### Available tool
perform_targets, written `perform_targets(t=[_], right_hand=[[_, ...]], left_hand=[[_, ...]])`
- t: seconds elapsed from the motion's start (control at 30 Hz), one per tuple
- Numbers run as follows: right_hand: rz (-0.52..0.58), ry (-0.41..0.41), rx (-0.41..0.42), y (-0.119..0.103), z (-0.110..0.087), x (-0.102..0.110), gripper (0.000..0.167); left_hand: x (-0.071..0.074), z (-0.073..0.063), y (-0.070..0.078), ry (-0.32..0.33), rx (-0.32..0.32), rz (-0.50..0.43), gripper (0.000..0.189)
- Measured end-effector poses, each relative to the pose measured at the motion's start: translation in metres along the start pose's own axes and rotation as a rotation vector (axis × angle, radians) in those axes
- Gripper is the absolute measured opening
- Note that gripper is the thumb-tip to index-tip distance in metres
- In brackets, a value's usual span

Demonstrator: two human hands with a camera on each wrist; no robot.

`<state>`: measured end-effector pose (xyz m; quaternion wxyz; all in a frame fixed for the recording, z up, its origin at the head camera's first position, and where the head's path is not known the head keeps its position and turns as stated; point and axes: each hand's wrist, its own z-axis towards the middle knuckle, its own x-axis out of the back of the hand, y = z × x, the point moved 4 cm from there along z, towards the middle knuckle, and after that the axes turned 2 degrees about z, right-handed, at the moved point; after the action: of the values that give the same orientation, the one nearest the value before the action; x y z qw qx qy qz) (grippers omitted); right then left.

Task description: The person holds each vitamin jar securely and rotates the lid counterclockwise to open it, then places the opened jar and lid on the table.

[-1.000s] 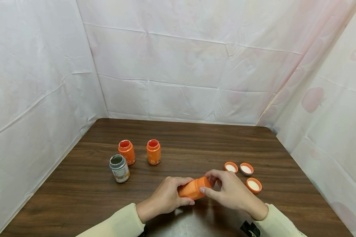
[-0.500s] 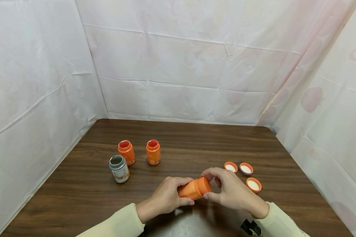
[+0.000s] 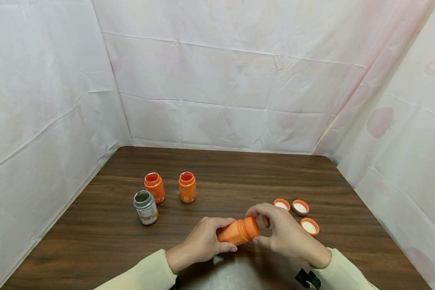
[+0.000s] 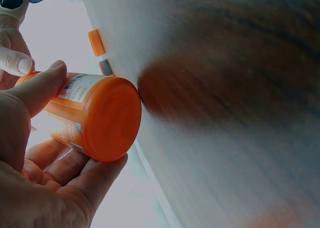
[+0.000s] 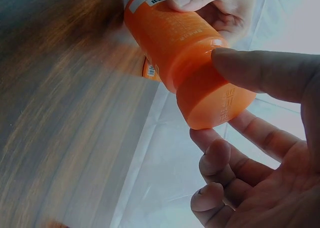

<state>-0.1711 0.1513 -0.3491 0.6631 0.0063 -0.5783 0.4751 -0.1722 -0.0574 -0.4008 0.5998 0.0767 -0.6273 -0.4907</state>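
Note:
My left hand (image 3: 204,240) grips the body of an orange plastic bottle (image 3: 230,234), tilted on its side with its screw cap (image 3: 252,227) toward the right. In the left wrist view the bottle's round base (image 4: 114,120) and a white barcode label (image 4: 82,87) show. My right hand (image 3: 284,233) pinches the cap; the right wrist view has the thumb on one side of the cap (image 5: 215,101) and fingertips at the far side, the other fingers curled loosely. A ridged collar shows between cap and bottle body.
Two uncapped orange bottles (image 3: 187,189) (image 3: 156,189) and an uncapped grey bottle (image 3: 146,211) stand at left on the dark wooden table (image 3: 232,173). Three caps lie liner-up at right: two orange caps (image 3: 282,204) (image 3: 309,227) and a darker-sided cap (image 3: 300,207). White sheeting (image 3: 217,80) surrounds the table.
My right hand has turned slightly about the cap, its thumb shifting a little to the right. The cap sits a touch farther right. My left hand and the bottle stay nearly in place.

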Motion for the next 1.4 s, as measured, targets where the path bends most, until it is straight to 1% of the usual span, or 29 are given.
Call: perform_targets(t=[0.5, 0.67, 1.03, 1.4], right_hand=[[-0.015, 0.005, -0.037, 0.007, -0.003, 0.007, 0.059], [-0.013, 0.008, -0.039, 0.009, -0.005, 0.009, 0.058], [0.007, -0.001, -0.059, 0.011, -0.008, 0.013, 0.054], [0.041, 0.022, -0.099, 0.015, -0.012, 0.017, 0.050]], left_hand=[[0.000, -0.001, -0.001, 0.002, 0.007, -0.001, 0.048], [-0.001, -0.001, -0.002, 0.001, 0.013, 0.000, 0.050], [0.000, -0.001, -0.003, 0.006, 0.019, -0.017, 0.050], [0.000, -0.001, -0.003, 0.008, 0.025, -0.020, 0.050]])
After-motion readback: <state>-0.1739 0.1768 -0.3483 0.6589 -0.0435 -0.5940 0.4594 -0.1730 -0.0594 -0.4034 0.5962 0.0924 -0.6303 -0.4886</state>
